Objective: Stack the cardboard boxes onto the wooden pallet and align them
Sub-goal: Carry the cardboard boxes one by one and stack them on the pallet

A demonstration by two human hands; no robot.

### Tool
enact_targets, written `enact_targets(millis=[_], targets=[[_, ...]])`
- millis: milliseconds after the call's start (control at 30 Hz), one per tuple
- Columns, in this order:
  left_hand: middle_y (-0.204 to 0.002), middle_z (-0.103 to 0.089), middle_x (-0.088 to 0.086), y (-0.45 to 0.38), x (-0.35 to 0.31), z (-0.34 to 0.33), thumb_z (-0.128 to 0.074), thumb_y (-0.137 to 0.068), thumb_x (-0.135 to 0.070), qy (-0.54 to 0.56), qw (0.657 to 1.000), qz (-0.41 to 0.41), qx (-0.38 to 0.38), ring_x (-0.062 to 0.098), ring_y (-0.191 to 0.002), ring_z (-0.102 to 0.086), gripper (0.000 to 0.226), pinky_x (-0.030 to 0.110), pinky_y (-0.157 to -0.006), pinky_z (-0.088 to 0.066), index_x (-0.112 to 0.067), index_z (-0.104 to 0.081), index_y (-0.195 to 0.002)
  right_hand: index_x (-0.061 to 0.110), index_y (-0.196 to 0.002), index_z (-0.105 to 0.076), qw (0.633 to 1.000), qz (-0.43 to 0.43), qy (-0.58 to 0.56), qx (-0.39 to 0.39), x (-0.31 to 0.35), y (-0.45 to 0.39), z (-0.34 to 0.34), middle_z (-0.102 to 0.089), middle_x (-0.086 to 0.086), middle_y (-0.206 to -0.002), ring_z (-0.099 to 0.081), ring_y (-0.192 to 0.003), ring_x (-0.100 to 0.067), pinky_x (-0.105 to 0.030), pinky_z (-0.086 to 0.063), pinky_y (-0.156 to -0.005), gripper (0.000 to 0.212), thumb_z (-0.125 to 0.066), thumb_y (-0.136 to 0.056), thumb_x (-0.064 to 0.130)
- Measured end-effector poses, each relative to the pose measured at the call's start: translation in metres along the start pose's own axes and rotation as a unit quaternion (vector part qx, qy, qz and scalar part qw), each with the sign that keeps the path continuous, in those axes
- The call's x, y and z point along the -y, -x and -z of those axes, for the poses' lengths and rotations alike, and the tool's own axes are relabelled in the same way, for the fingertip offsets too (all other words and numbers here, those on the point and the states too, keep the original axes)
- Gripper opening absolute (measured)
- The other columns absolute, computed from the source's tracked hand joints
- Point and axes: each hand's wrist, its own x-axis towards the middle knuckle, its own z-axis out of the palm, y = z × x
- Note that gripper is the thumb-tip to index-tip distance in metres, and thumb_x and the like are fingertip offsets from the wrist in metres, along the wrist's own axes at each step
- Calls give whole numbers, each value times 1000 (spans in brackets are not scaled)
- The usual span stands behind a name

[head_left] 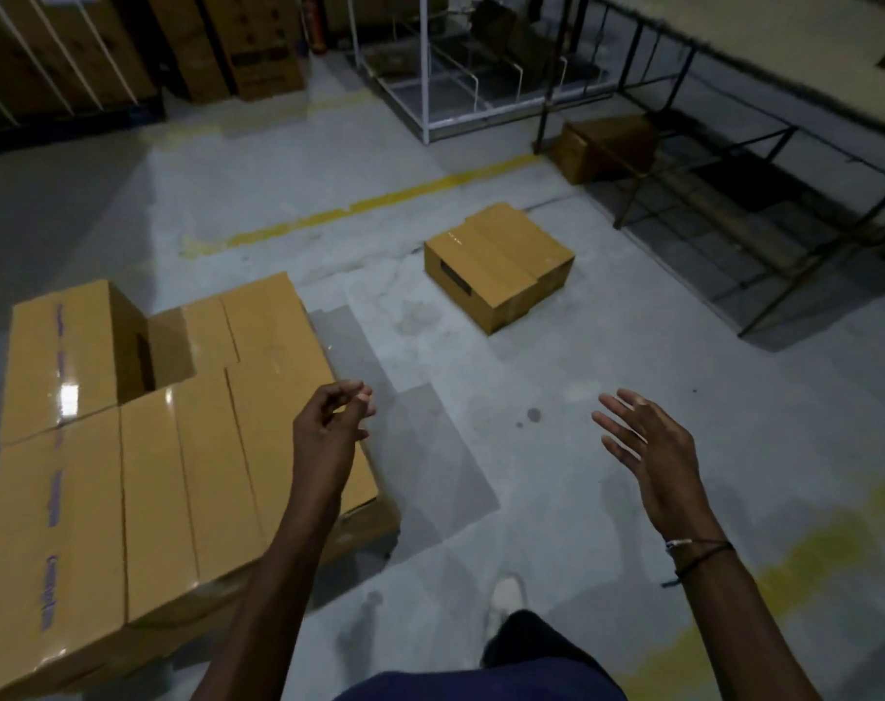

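We stand on a grey concrete floor [481,447], patchy and worn, with a yellow line [359,207] painted across it in the middle distance and a fainter yellow smear near us on the right. Along the far left wall we see tall stacked cartons [218,48] behind white straps, and at the far centre a white metal frame [445,78]. On the right runs a dark metal rack [734,184] with a pale top, and a small brown box [602,146] sits in its shadow on the floor. At near left is the stack of cardboard boxes [177,447], their tops level and set edge to edge; one far-left box rises a layer higher, and beside it a gap shows between the tops. We cannot see the pallet under them clearly. A single closed box [498,265] lies alone on the floor at centre, well apart from the stack, with a dark handle slot on its left face. Our left hand [331,427] hovers over the stack's near right corner, fingers loosely curled, holding nothing. Our right hand [648,452] hangs over bare floor, fingers spread wide and empty, a thin cord bracelet [698,548] on the wrist.
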Motion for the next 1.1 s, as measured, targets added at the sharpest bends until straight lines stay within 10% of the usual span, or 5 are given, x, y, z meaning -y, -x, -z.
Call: enact_targets(millis=[600,1100], targets=[[-111,-77,1,-165,-24,-253,-68,-102,-24,23,999,26,1,16,-99,-76,16,37,-83,-60,-15,-73,-115,12,-131,-68,999,-16,16,28,95,-255,36,-78,-2,-123,-75,-112,-21,-40,-56,-96,31,-52,-110,29],[-110,-77,-4,-438,-50,-419,-62,-105,-20,45,998,41,-23,14,-99,-75,17,34,-80,-57,-15,-72,-118,14,-127,-70,996,-12,43,74,205,-571,-62,-79,-2,-118,-77,-109,-22,-39,-57,-94,29,-54,-109,31]])
